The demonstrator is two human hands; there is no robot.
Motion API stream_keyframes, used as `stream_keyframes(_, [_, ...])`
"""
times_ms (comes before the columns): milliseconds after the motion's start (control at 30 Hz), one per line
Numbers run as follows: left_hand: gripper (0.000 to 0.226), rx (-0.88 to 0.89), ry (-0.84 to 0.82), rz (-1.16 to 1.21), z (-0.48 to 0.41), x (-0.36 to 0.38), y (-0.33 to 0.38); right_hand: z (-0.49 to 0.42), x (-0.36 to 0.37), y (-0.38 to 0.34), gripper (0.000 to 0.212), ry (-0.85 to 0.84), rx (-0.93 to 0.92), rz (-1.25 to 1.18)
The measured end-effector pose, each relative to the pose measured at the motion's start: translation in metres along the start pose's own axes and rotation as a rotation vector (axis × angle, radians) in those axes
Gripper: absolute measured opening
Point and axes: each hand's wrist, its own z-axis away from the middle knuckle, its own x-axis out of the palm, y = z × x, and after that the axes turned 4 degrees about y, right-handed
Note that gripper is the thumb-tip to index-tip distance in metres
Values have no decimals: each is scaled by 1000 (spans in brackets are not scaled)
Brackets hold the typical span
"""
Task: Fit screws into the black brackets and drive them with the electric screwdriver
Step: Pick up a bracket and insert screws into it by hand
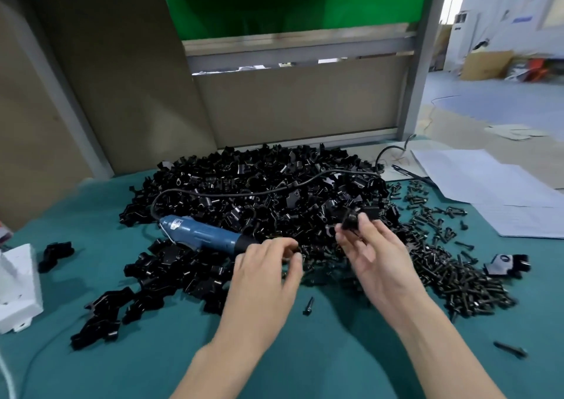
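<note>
While my right hand (370, 255) pinches a small black plastic bracket (351, 222) at its fingertips above the big heap of black brackets (259, 191), my left hand (268, 272), fingers curled, holds something too small to tell; the blue electric screwdriver (201, 234) lies beside it on the teal cloth (152, 353), its white label unreadable, loose black screws (457, 273) piled to the right

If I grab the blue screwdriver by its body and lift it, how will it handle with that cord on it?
The electric screwdriver looks rigid and round-bodied, so it may roll once off the bracket pile. Its black cord lies looped across the brackets and will probably drag, maybe snagging some.
</note>
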Motion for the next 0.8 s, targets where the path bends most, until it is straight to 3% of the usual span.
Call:
stream_keyframes(133, [43,168,-183,-511,-42,33,13,-6,-9,-3,7,139,18,-57])
stream_keyframes(233, [36,194,-280,-655,-61,43,25,-7,-9,0,18,171,35,-85])
stream_keyframes(300, [29,238,-228,-639,-63,41,29,-9,-10,2,20,184,43,-117])
stream_keyframes(367, [25,204,-168,-415,-58,29,27,-11,-11,4,11,182,54,-110])
stream_keyframes(400, [22,116,-155,-180,-52,20,26,-12,-11,6,7,177,55,-101])
stream_keyframes(500, [14,-311,-84,753,-25,-7,23,-13,-10,15,8,125,40,-30])
stream_keyframes(567, [12,-581,1,1193,-9,-14,15,-8,-7,25,15,28,47,59])
stream_keyframes(667, [17,-805,38,1470,1,-12,4,0,0,40,41,-125,86,216])
stream_keyframes(800, [20,-863,28,1601,2,-11,-4,9,4,47,37,-263,162,335])
